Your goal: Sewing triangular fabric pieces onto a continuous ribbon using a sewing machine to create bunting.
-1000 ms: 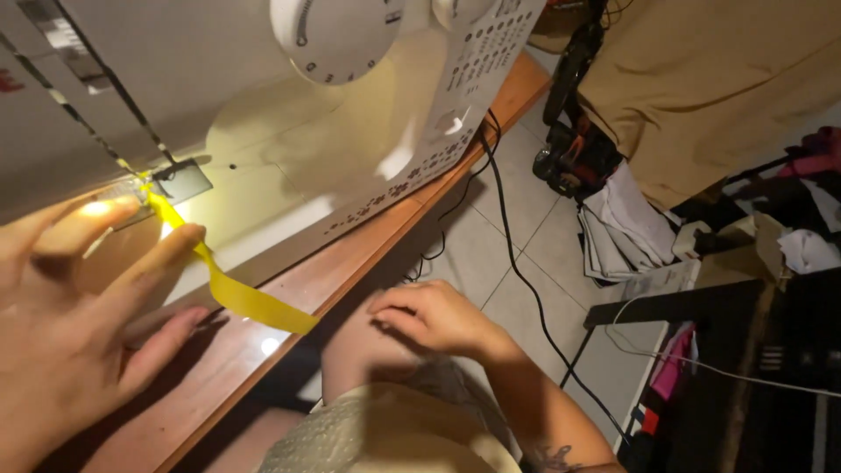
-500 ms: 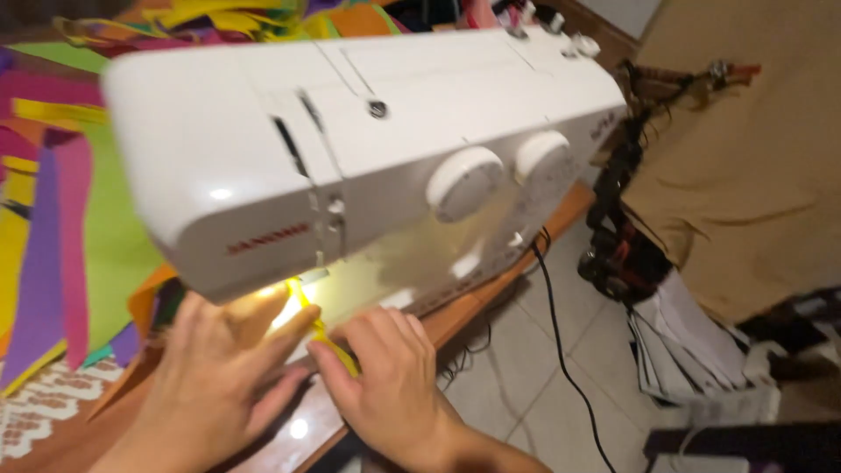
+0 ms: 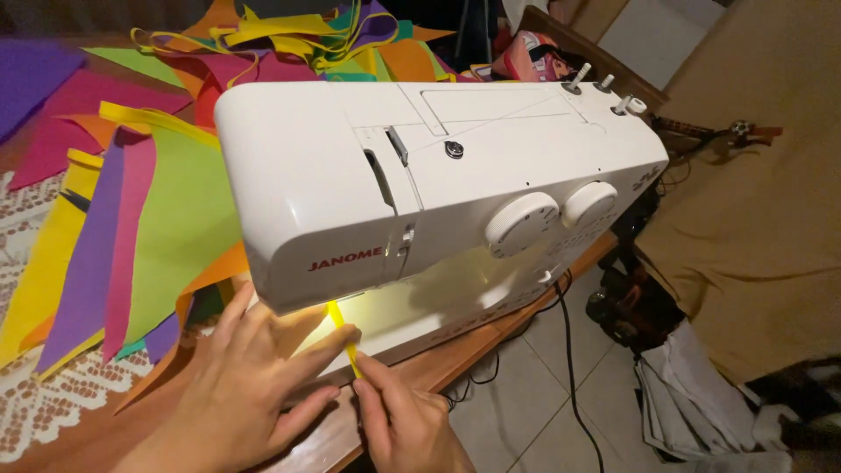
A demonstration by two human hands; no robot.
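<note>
A white sewing machine (image 3: pixel 438 166) stands on a wooden table (image 3: pixel 455 357), its lamp lighting the bed below the needle. A narrow yellow fabric strip (image 3: pixel 343 337) runs out from under the needle area. My left hand (image 3: pixel 250 390) lies flat on the machine bed with its fingers spread, the forefinger touching the strip. My right hand (image 3: pixel 403 425) pinches the strip's near end between thumb and forefinger at the table's front edge.
Triangular fabric flags (image 3: pixel 131 219) in purple, pink, green, orange and yellow are piled left of and behind the machine, over a white lace cloth (image 3: pixel 61 398). A black power cord (image 3: pixel 569 350) hangs to the tiled floor. Brown fabric (image 3: pixel 762 219) drapes at the right.
The view has risen from beside the machine to above it. My right hand came up from my lap to the yellow strip. My left hand stays by the needle.
</note>
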